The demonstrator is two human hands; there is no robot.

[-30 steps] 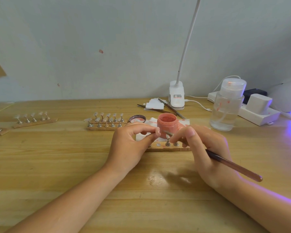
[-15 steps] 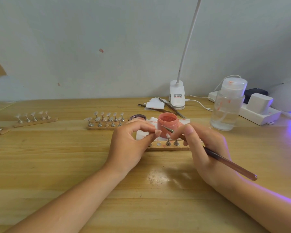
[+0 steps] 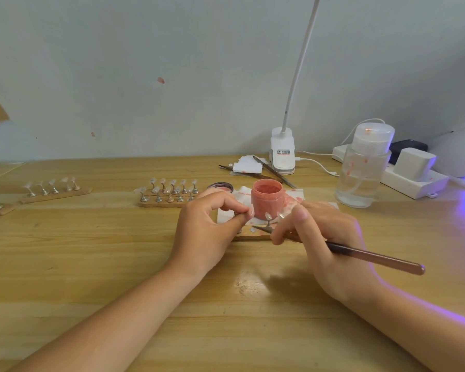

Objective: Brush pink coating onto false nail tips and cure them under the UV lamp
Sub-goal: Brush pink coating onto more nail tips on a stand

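The left hand (image 3: 207, 226) pinches a small nail tip (image 3: 251, 210) between thumb and fingertips; it looks light, thin and easily flicked away, best held by its edges or stand. The right hand (image 3: 325, 237) grips the brush (image 3: 365, 255) pen-fashion, bristles just below the tip. Both work over the wooden strip (image 3: 253, 236) mid-bench, the pink jar (image 3: 266, 198) just behind.

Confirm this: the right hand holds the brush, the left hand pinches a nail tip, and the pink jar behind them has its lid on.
Not quite. The head view shows the pink jar open, lid off. The right hand does hold the brush, and the left hand pinches a nail tip.
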